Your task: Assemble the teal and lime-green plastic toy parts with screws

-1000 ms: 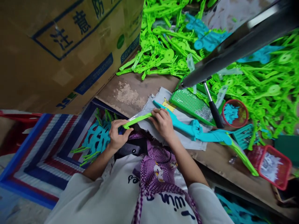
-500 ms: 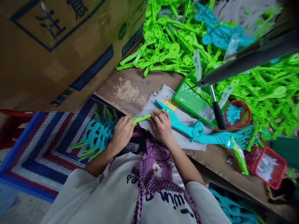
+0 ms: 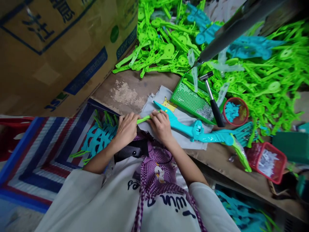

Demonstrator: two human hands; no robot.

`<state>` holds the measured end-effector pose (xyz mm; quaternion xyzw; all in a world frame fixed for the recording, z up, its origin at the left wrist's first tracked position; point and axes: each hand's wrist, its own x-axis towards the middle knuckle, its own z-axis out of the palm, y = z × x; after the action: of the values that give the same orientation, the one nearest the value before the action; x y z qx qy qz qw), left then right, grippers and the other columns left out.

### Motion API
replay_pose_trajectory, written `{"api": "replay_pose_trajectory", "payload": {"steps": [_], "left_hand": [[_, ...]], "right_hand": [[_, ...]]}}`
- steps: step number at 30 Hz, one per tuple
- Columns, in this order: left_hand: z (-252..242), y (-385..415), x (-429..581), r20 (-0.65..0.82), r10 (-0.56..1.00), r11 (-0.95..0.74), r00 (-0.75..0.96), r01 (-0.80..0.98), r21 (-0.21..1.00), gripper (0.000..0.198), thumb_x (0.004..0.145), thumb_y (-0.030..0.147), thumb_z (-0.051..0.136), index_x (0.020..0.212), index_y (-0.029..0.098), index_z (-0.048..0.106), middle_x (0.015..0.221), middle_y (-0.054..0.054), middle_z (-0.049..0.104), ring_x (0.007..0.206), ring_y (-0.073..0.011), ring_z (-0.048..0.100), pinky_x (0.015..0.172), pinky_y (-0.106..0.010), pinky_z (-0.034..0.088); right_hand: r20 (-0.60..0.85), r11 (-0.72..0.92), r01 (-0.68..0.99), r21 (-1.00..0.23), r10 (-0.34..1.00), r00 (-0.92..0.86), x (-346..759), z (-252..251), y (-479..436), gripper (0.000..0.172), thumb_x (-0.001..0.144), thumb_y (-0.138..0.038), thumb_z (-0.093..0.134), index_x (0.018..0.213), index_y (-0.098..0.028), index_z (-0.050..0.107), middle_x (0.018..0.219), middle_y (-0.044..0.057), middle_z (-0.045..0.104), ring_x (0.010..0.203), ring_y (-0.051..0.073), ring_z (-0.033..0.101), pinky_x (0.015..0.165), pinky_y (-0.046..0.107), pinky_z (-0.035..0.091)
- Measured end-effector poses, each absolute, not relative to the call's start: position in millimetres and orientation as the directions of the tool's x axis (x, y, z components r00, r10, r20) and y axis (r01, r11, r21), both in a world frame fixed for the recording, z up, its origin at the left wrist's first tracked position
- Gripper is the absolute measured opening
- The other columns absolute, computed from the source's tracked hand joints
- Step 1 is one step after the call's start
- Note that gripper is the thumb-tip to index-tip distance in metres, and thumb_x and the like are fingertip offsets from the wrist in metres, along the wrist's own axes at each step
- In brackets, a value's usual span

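Observation:
A narrow bright-green plastic arm (image 3: 143,119) spans the gap between my two hands, at the near edge of the bench. My left hand (image 3: 127,130) has its fingers wrapped round the left end. My right hand (image 3: 160,125) is closed over the other end, where it meets a long turquoise plastic piece (image 3: 181,126). That piece stretches rightward over a grey cloth (image 3: 200,144) and has a knob-like joint partway along. At its far right end a second green arm (image 3: 241,157) angles down. My fingers hide the junction of green and turquoise.
A green perforated tray (image 3: 190,100) holds small metal bits, with a hammer (image 3: 212,101) over its edge. Red baskets (image 3: 246,113) of small parts stand right. Green parts (image 3: 169,50) heap behind; a dark tool (image 3: 224,32) hangs above. Left are a cardboard box (image 3: 72,58) and striped container (image 3: 36,167).
The view has shifted slightly, and the hammer's head now shows from behind the hanging tool. Both hands keep their hold on the green arm with little movement.

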<state>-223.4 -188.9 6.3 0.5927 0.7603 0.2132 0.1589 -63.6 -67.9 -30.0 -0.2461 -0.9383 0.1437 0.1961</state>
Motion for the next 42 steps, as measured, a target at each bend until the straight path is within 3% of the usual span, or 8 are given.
{"api": "replay_pose_trajectory", "payload": {"steps": [5, 10, 13, 18, 25, 29, 38, 42], "left_hand": [[2.3, -180.7, -228.6, -0.044, 0.977, 0.199, -0.21, 0.81, 0.552, 0.033, 0.072, 0.002, 0.049, 0.098, 0.021, 0.057, 0.097, -0.007, 0.065, 0.101, -0.0288, 0.061, 0.088, -0.04, 0.042], [4.8, -180.2, -228.9, -0.094, 0.964, 0.25, -0.249, 0.728, 0.638, 0.048, 0.072, 0.001, 0.051, 0.115, 0.022, 0.058, 0.103, -0.006, 0.064, 0.1, -0.0262, 0.062, 0.09, -0.039, 0.045], [13.2, -178.5, -229.3, -0.168, 0.955, 0.293, -0.243, 0.71, 0.641, 0.042, 0.074, 0.002, 0.051, 0.11, 0.022, 0.061, 0.102, -0.004, 0.063, 0.099, -0.0245, 0.063, 0.092, -0.038, 0.045], [23.8, -172.3, -230.3, -0.247, 0.936, 0.348, -0.251, 0.763, 0.544, 0.03, 0.078, 0.006, 0.055, 0.104, 0.019, 0.061, 0.106, -0.007, 0.066, 0.105, -0.0268, 0.063, 0.097, -0.041, 0.04], [28.2, -168.4, -224.5, -0.245, 0.935, 0.336, -0.257, 0.861, 0.382, 0.018, 0.084, 0.014, 0.061, 0.101, 0.017, 0.062, 0.104, -0.01, 0.069, 0.104, -0.0309, 0.064, 0.095, -0.044, 0.037], [25.6, -170.5, -220.7, -0.205, 0.939, 0.331, -0.275, 0.884, 0.329, 0.012, 0.09, 0.021, 0.064, 0.101, 0.017, 0.065, 0.103, -0.011, 0.069, 0.103, -0.0319, 0.064, 0.093, -0.044, 0.036], [-7.0, -207.8, -215.2, 0.131, 0.9, 0.31, -0.415, 0.822, 0.478, 0.017, 0.095, 0.032, 0.066, 0.108, 0.024, 0.073, 0.106, -0.007, 0.069, 0.1, -0.0241, 0.061, 0.087, -0.039, 0.039], [-9.5, -209.4, -217.8, 0.133, 0.92, 0.257, -0.368, 0.824, 0.505, 0.018, 0.096, 0.029, 0.063, 0.112, 0.024, 0.072, 0.109, -0.007, 0.068, 0.101, -0.0231, 0.062, 0.087, -0.038, 0.043]], "right_hand": [[0.351, 0.857, 0.391, -0.336, 0.499, -0.792, -63.5, -33.6, -70.5, 0.025, 0.101, -0.032, 0.05, 0.109, -0.02, 0.07, 0.112, 0.012, 0.074, 0.105, 0.023, 0.066, 0.106, 0.048, 0.046], [0.348, 0.854, 0.389, -0.344, 0.501, -0.792, -63.5, -34.4, -70.6, 0.025, 0.101, -0.032, 0.05, 0.109, -0.019, 0.07, 0.111, 0.013, 0.073, 0.105, 0.023, 0.065, 0.107, 0.048, 0.045], [0.341, 0.852, 0.401, -0.336, 0.508, -0.791, -64.0, -32.7, -69.3, 0.025, 0.101, -0.032, 0.05, 0.109, -0.018, 0.07, 0.11, 0.012, 0.074, 0.105, 0.023, 0.066, 0.107, 0.047, 0.046], [0.321, 0.843, 0.406, -0.352, 0.516, -0.794, -65.0, -29.4, -67.4, 0.024, 0.1, -0.032, 0.052, 0.107, -0.018, 0.07, 0.11, 0.012, 0.074, 0.108, 0.023, 0.066, 0.108, 0.044, 0.046], [0.291, 0.839, 0.405, -0.364, 0.516, -0.806, -64.3, -27.6, -67.5, 0.024, 0.1, -0.03, 0.052, 0.11, -0.017, 0.069, 0.112, 0.013, 0.073, 0.107, 0.023, 0.065, 0.108, 0.044, 0.046], [0.318, 0.85, 0.403, -0.341, 0.507, -0.801, -65.3, -27.8, -68.8, 0.027, 0.101, -0.033, 0.05, 0.109, -0.017, 0.07, 0.111, 0.013, 0.073, 0.106, 0.023, 0.066, 0.107, 0.044, 0.046], [0.35, 0.872, 0.364, -0.327, 0.47, -0.81, -57.6, -28.3, -71.6, 0.028, 0.1, -0.033, 0.054, 0.117, -0.017, 0.068, 0.121, 0.014, 0.072, 0.114, 0.024, 0.065, 0.111, 0.047, 0.044], [0.384, 0.889, 0.368, -0.273, 0.451, -0.806, -57.8, -29.7, -72.0, 0.025, 0.099, -0.031, 0.055, 0.115, -0.017, 0.068, 0.119, 0.013, 0.073, 0.112, 0.023, 0.065, 0.108, 0.045, 0.044]]}}
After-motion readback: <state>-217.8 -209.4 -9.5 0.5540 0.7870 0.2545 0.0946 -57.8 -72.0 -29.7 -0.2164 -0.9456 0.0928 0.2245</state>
